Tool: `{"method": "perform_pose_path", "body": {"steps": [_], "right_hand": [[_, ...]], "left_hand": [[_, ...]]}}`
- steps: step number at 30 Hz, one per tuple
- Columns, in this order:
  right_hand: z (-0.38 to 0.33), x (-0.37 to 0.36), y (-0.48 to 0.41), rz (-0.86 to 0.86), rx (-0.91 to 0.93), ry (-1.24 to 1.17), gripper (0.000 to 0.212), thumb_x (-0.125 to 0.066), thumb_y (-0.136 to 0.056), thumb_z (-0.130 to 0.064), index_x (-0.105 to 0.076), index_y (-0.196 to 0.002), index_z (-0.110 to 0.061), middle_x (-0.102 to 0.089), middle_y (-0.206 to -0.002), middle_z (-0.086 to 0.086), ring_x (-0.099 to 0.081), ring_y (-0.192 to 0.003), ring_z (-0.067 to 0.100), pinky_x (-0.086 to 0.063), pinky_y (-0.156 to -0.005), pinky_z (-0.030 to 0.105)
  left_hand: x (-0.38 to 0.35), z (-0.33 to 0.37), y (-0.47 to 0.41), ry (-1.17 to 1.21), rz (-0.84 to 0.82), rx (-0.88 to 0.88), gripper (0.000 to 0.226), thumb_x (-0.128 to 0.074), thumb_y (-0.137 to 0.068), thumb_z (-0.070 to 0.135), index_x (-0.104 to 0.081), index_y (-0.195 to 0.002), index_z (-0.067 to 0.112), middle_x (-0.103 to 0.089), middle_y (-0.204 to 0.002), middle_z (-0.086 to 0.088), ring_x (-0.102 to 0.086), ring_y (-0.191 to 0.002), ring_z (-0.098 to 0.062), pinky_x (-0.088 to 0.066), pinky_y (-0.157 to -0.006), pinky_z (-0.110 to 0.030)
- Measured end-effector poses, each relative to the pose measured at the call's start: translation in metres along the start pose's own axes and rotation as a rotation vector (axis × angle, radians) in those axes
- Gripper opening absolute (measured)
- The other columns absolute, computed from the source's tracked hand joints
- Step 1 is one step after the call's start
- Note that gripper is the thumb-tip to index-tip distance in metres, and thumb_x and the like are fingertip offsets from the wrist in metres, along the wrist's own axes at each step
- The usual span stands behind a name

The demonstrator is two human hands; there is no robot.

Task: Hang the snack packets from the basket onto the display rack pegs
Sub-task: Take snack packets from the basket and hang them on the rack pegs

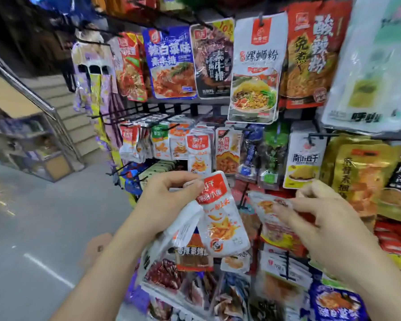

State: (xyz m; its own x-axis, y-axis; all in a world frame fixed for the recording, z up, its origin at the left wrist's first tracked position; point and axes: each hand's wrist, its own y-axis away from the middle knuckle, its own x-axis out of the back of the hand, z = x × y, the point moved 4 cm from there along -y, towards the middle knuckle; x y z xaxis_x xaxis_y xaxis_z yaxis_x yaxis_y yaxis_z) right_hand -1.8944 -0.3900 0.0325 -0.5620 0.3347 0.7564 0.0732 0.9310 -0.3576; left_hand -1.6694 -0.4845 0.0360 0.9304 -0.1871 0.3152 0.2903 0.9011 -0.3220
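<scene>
- Head view: the left hand (169, 195) clamps its curled fingers and thumb on the top edges of a fanned bunch of small white foil snack packets with red headers (220, 218). It holds them in front of the lower middle of the black wire display rack (171, 105).
- The right hand (322, 216) reaches its fingers across a blurred white-and-orange packet (262, 202) just right of the bunch; I cannot tell whether they pinch it or only touch it.
- Matching hung white-and-red packets (198, 154) hang from a peg in the rack's middle row, directly above the bunch.
- Large printed noodle bags (255, 72) fill the top row.
- A grey floor (44, 216) and a pale staircase (63, 107) lie beyond the rack's left edge.
</scene>
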Motion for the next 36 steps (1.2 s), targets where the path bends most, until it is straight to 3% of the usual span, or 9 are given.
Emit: {"method": "perform_pose_path", "body": {"steps": [2, 4, 7, 10, 15, 18, 24, 30, 36], "right_hand": [[-0.001, -0.014, -0.017, 0.041, 0.024, -0.293, 0.016, -0.058, -0.086, -0.039, -0.062, -0.071, -0.041, -0.062, -0.087, -0.02, -0.057, -0.09, -0.006, -0.042, -0.071, 0.011], [-0.007, -0.04, -0.035, 0.052, 0.051, -0.34, 0.03, -0.062, -0.092, -0.015, -0.063, -0.085, -0.044, -0.065, -0.094, -0.029, -0.057, -0.083, -0.016, -0.041, -0.069, 0.004], [-0.02, -0.086, -0.064, 0.087, 0.016, -0.376, 0.04, -0.054, -0.09, 0.0, -0.059, -0.08, -0.039, -0.066, -0.081, -0.012, -0.055, -0.059, 0.008, -0.044, -0.058, 0.02], [-0.032, -0.116, -0.096, 0.243, -0.037, -0.494, 0.021, -0.047, -0.086, -0.018, -0.054, -0.068, -0.027, -0.049, -0.057, -0.006, -0.037, -0.048, 0.007, -0.028, -0.049, 0.023], [-0.042, -0.141, -0.145, 0.237, -0.127, -0.63, 0.029, -0.049, -0.084, -0.058, -0.067, -0.086, -0.035, -0.07, -0.087, -0.022, -0.061, -0.084, -0.008, -0.043, -0.073, 0.01], [-0.036, -0.151, -0.157, 0.278, -0.207, -0.665, 0.032, -0.05, -0.078, -0.06, -0.069, -0.092, -0.039, -0.07, -0.101, -0.023, -0.061, -0.1, -0.008, -0.044, -0.089, 0.016], [-0.031, -0.149, -0.173, 0.438, -0.24, -0.208, 0.011, -0.071, -0.085, -0.035, -0.074, -0.086, -0.024, -0.06, -0.084, -0.02, -0.058, -0.081, 0.006, -0.042, -0.074, 0.023], [-0.033, -0.147, -0.17, 0.455, -0.216, -0.261, 0.021, -0.068, -0.089, -0.03, -0.063, -0.072, -0.042, -0.061, -0.083, -0.015, -0.058, -0.083, 0.001, -0.042, -0.075, 0.014], [-0.029, -0.144, -0.176, 0.49, -0.227, -0.33, 0.014, -0.064, -0.092, -0.032, -0.07, -0.079, -0.029, -0.067, -0.088, -0.009, -0.061, -0.091, 0.005, -0.043, -0.083, 0.015]], "left_hand": [[0.01, -0.008, -0.009, -0.004, 0.0, 0.013, 0.014, -0.067, -0.087, 0.01, -0.075, -0.08, 0.019, -0.071, -0.075, 0.011, -0.065, -0.073, -0.001, -0.048, -0.065, -0.013], [0.018, -0.017, -0.019, -0.012, -0.009, 0.018, 0.016, -0.069, -0.086, 0.01, -0.075, -0.077, 0.021, -0.071, -0.075, 0.003, -0.066, -0.073, -0.007, -0.053, -0.066, -0.02], [0.03, -0.027, -0.041, -0.057, -0.023, -0.017, 0.02, -0.07, -0.084, 0.008, -0.075, -0.074, 0.024, -0.071, -0.078, 0.0, -0.065, -0.073, -0.007, -0.053, -0.07, -0.022], [0.042, -0.039, -0.07, -0.066, -0.08, -0.045, 0.022, -0.071, -0.083, 0.009, -0.073, -0.072, 0.027, -0.071, -0.073, 0.013, -0.064, -0.071, 0.0, -0.052, -0.068, -0.015], [0.057, -0.059, -0.13, -0.039, -0.143, -0.119, 0.021, -0.074, -0.082, 0.01, -0.071, -0.073, 0.029, -0.068, -0.07, 0.021, -0.061, -0.07, 0.008, -0.048, -0.069, -0.011], [0.056, -0.077, -0.161, -0.061, -0.18, -0.132, 0.023, -0.077, -0.08, 0.017, -0.072, -0.071, 0.038, -0.07, -0.075, 0.018, -0.063, -0.075, 0.002, -0.05, -0.076, -0.019], [0.044, -0.089, -0.194, 0.008, -0.199, -0.158, 0.023, -0.074, -0.083, 0.014, -0.067, -0.07, 0.032, -0.062, -0.067, 0.023, -0.054, -0.067, 0.012, -0.041, -0.07, -0.008], [0.037, -0.093, -0.193, 0.102, -0.118, -0.169, 0.014, -0.074, -0.083, 0.021, -0.066, -0.075, 0.029, -0.06, -0.069, 0.016, -0.052, -0.066, 0.004, -0.04, -0.062, -0.007], [0.038, -0.079, -0.193, 0.085, -0.107, -0.255, 0.012, -0.071, -0.086, 0.012, -0.069, -0.08, 0.022, -0.061, -0.069, 0.019, -0.054, -0.064, 0.007, -0.039, -0.059, -0.007]]}}
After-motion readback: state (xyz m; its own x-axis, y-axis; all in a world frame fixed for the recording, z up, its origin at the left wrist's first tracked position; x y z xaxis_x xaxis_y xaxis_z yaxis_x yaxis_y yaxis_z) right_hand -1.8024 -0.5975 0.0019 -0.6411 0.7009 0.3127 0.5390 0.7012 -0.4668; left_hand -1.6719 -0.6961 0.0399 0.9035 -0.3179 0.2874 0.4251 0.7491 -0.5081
